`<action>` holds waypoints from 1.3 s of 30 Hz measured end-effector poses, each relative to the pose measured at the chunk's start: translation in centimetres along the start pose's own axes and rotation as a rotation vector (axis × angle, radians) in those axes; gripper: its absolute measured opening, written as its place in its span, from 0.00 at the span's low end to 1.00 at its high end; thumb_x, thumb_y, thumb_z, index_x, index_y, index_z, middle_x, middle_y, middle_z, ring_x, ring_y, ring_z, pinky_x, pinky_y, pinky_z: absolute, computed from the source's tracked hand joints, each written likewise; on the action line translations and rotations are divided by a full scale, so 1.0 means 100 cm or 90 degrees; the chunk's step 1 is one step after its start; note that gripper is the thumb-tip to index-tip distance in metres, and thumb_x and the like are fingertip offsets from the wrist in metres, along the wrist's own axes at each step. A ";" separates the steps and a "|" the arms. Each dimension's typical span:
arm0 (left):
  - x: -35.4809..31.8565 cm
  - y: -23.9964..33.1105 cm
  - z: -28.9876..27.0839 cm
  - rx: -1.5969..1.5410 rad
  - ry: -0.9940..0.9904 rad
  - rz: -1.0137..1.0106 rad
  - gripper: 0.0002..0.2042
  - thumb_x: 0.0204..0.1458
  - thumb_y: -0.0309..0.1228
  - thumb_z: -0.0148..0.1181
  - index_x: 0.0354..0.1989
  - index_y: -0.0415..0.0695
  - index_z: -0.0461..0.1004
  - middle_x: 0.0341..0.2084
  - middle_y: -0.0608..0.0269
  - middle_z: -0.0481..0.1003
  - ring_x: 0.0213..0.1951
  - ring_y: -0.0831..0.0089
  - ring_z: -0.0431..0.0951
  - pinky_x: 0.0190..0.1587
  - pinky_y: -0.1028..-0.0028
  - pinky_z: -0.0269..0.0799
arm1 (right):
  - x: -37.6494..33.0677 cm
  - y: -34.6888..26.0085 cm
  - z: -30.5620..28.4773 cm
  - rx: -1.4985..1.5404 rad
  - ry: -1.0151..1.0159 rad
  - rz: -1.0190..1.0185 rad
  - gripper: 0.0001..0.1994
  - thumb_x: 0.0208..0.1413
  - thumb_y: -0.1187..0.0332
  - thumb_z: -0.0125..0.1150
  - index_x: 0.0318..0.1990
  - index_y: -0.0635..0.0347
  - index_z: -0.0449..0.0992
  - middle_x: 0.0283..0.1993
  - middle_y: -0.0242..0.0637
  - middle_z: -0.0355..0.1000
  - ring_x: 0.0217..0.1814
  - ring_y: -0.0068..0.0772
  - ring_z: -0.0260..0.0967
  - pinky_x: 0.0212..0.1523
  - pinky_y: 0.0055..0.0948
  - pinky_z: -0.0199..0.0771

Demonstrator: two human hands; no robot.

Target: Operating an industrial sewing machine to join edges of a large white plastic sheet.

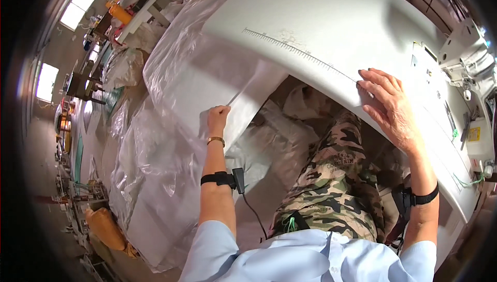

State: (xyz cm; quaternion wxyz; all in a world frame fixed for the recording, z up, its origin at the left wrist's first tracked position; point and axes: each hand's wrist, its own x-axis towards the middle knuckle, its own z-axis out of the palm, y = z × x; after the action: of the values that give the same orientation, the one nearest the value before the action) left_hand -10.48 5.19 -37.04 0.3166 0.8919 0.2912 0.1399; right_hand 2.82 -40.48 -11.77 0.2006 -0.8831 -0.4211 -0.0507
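Observation:
My left hand (pixel 218 118) is closed in a fist at a white sheet (pixel 212 77) left of the table. A crease in the sheet runs away from the knuckles; the fingertips are hidden. Whether the sheet is cloth or another material, I cannot tell. Fingers apart, my right hand (pixel 387 105) rests at the near edge of the white sewing table (pixel 331 28), beside the end of its printed ruler scale (pixel 290 48).
Clear plastic sheeting (pixel 150 178) drapes over the left side. A white sewing machine (pixel 468 59) stands at the table's right, with green thread (pixel 454 134) and a dark slim tool (pixel 465 125) nearby. An orange bottle (pixel 120 14) stands at the far left. My camouflage-clad legs (pixel 336 178) are below the table edge.

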 end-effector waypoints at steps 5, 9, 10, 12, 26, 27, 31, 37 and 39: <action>0.004 0.003 -0.004 0.046 -0.015 -0.065 0.11 0.51 0.34 0.66 0.29 0.37 0.80 0.20 0.52 0.76 0.23 0.60 0.73 0.32 0.67 0.69 | -0.001 0.001 0.003 -0.014 0.009 -0.021 0.20 0.56 0.68 0.64 0.57 0.60 0.73 0.66 0.38 0.66 0.72 0.43 0.58 0.71 0.42 0.56; 0.003 -0.003 0.000 -0.022 -0.019 -0.064 0.10 0.50 0.34 0.66 0.28 0.37 0.80 0.21 0.54 0.78 0.22 0.65 0.74 0.31 0.69 0.70 | -0.002 0.002 0.005 -0.033 0.017 -0.028 0.21 0.55 0.68 0.64 0.56 0.60 0.73 0.66 0.39 0.66 0.72 0.43 0.57 0.71 0.43 0.56; 0.004 -0.003 0.001 -0.010 -0.044 -0.061 0.10 0.49 0.34 0.66 0.28 0.38 0.81 0.22 0.55 0.79 0.23 0.67 0.75 0.32 0.69 0.70 | -0.002 0.001 0.005 -0.018 0.021 -0.032 0.21 0.55 0.68 0.64 0.56 0.60 0.73 0.66 0.39 0.66 0.72 0.43 0.57 0.71 0.43 0.56; 0.006 -0.002 0.003 -0.001 -0.074 -0.053 0.10 0.48 0.33 0.67 0.28 0.38 0.81 0.22 0.56 0.80 0.24 0.69 0.76 0.32 0.70 0.71 | -0.002 0.000 0.003 0.005 0.017 -0.025 0.21 0.54 0.69 0.65 0.56 0.60 0.73 0.66 0.39 0.66 0.72 0.44 0.57 0.71 0.43 0.56; 0.006 -0.012 0.008 0.262 0.071 0.046 0.09 0.63 0.33 0.48 0.41 0.39 0.69 0.35 0.42 0.75 0.44 0.42 0.75 0.46 0.54 0.70 | -0.005 0.006 0.004 0.006 0.004 0.001 0.20 0.56 0.68 0.65 0.57 0.57 0.73 0.65 0.37 0.66 0.71 0.42 0.59 0.71 0.43 0.60; 0.010 -0.012 0.004 0.223 0.129 0.099 0.08 0.64 0.32 0.47 0.41 0.39 0.68 0.35 0.42 0.75 0.43 0.42 0.74 0.45 0.54 0.70 | -0.005 0.004 0.002 -0.017 0.016 -0.015 0.20 0.56 0.68 0.65 0.57 0.57 0.73 0.65 0.37 0.66 0.71 0.42 0.59 0.71 0.43 0.59; 0.012 -0.008 -0.027 0.088 0.091 0.049 0.06 0.65 0.29 0.46 0.40 0.39 0.65 0.34 0.43 0.73 0.40 0.42 0.73 0.42 0.55 0.68 | -0.003 0.004 -0.003 -0.016 0.014 -0.030 0.19 0.57 0.67 0.64 0.56 0.58 0.74 0.65 0.38 0.66 0.71 0.43 0.58 0.71 0.42 0.58; -0.087 0.023 -0.065 0.018 -0.037 0.239 0.06 0.66 0.29 0.46 0.38 0.40 0.66 0.27 0.43 0.71 0.32 0.41 0.72 0.35 0.55 0.67 | -0.018 -0.003 0.020 -0.004 0.172 -0.242 0.18 0.56 0.68 0.62 0.54 0.58 0.74 0.64 0.41 0.67 0.70 0.40 0.61 0.67 0.47 0.61; -0.142 0.046 -0.073 -0.061 -0.141 0.202 0.08 0.66 0.29 0.45 0.37 0.39 0.67 0.28 0.43 0.72 0.32 0.42 0.73 0.33 0.57 0.67 | -0.026 -0.026 0.045 0.031 0.114 -0.364 0.21 0.56 0.65 0.61 0.58 0.56 0.71 0.65 0.43 0.66 0.71 0.40 0.60 0.68 0.50 0.58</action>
State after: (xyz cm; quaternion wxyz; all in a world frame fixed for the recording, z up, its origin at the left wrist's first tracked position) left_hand -22.90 -2.81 -29.47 0.3631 0.9203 0.1032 0.1026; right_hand -1.17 -39.07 -15.72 0.2353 -0.7157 -0.6345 -0.1728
